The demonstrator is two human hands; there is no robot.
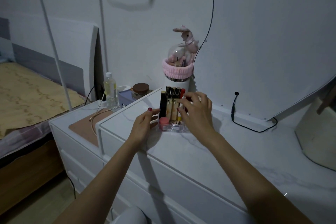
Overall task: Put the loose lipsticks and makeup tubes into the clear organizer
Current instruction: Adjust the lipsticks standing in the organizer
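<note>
The clear organizer (172,127) stands on the white marble dresser top (227,151). Several upright tubes fill it: a black lipstick (163,105), gold-and-clear gloss tubes (171,107), a red-capped tube (182,91) and a pink round cap (164,120) at the front left. My left hand (143,125) rests against the organizer's left side, fingers spread. My right hand (197,112) covers the right part of the organizer, fingertips on the tubes there. Whether it pinches one is hidden.
Behind the organizer stands a white brush holder (179,82) with a pink band and a bunny figure (188,40). A wavy mirror (263,42) with a black cable (252,127) is at the right. A bottle (110,90), a jar (140,91) and a bed (27,96) lie left.
</note>
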